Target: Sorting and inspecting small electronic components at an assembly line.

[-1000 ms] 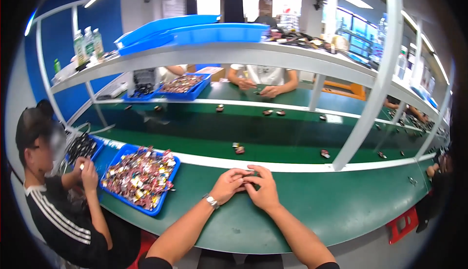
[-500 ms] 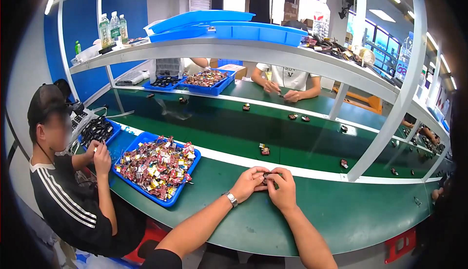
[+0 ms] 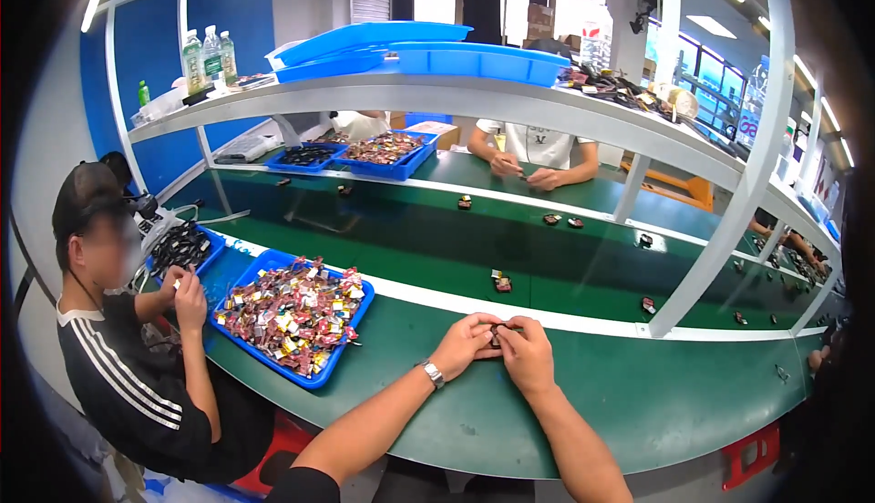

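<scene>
Bare left hand (image 3: 463, 348) and right hand (image 3: 529, 355) pinch one small dark piece (image 3: 496, 335) over the green tabletop (image 3: 638, 394).
Seemingly unfinished, though fingers hide much of it; a blue plastic tray (image 3: 314, 381) sits heaped with reddish, silvery parts (image 3: 290, 312); beyond, several dark pieces (image 3: 502, 284) lie on the dark-green belt (image 3: 410, 252).

the left hand (image 3: 464, 345), a watch (image 3: 432, 374) on its wrist, and the right hand (image 3: 530, 354) meet above the green table (image 3: 647, 398), their fingertips pinching a small dark part (image 3: 496, 333). to their left a blue tray (image 3: 315, 381) is heaped with red, white and yellow pieces (image 3: 292, 316), and beside it a co-worker (image 3: 128, 366) in a black, white-striped top sits near a second tray (image 3: 217, 247) of black items (image 3: 180, 249). beyond the table a green belt (image 3: 401, 250) carries small scattered bits (image 3: 502, 282) beneath a white shelf (image 3: 392, 95) bearing blue bins (image 3: 483, 66) and bottles (image 3: 212, 56), while another person (image 3: 540, 145) in white faces them from the far side.
</scene>
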Demonstrator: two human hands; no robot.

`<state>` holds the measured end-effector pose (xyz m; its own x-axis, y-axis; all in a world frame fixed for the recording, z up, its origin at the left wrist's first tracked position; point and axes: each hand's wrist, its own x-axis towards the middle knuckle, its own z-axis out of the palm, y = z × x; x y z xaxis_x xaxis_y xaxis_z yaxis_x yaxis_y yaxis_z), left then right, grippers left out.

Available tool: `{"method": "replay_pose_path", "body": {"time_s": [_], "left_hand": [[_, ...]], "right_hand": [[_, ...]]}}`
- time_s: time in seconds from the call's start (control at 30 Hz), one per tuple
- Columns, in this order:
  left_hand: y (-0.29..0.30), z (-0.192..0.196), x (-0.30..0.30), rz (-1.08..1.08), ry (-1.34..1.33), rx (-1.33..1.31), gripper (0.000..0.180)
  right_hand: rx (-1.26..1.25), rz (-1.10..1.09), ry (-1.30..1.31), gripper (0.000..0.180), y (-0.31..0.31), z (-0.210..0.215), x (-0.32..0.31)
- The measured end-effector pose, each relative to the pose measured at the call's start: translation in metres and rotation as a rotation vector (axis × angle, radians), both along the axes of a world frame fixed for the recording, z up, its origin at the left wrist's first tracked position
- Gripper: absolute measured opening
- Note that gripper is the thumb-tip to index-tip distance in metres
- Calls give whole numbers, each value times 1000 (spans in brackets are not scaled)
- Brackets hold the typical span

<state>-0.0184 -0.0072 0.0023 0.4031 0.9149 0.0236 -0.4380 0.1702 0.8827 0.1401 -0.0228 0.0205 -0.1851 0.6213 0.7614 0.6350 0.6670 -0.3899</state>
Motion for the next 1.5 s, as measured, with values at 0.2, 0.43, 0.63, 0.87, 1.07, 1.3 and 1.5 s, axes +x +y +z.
{"method": "replay_pose_path", "body": {"time_s": [0.2,0.43,0.63,0.87,1.07,1.3,1.5], "left_hand": [[-4,3,-6,47,49,1,26],[-1,-1,-5,40,23,28,26],[1,-3,-5,83,3,-2,28],[-1,2,-10,67,-8,-25,36],[-1,7,-4,121,-46,-20,52],[2,5,-4,98,2,34,37],[5,-2,-5,217,89,114,27]], "right_hand": [[25,-25,37,15,2,4,-7],[148,-67,-41,11,5,0,-2],[170,-42,-129,20,3,3,-6],[-79,33,62,26,7,-6,-13],[-141,-264,130,14,86,-7,45],[-173,-575,-94,25,133,-34,89],[-270,-530,-134,50,114,-19,13]]}}
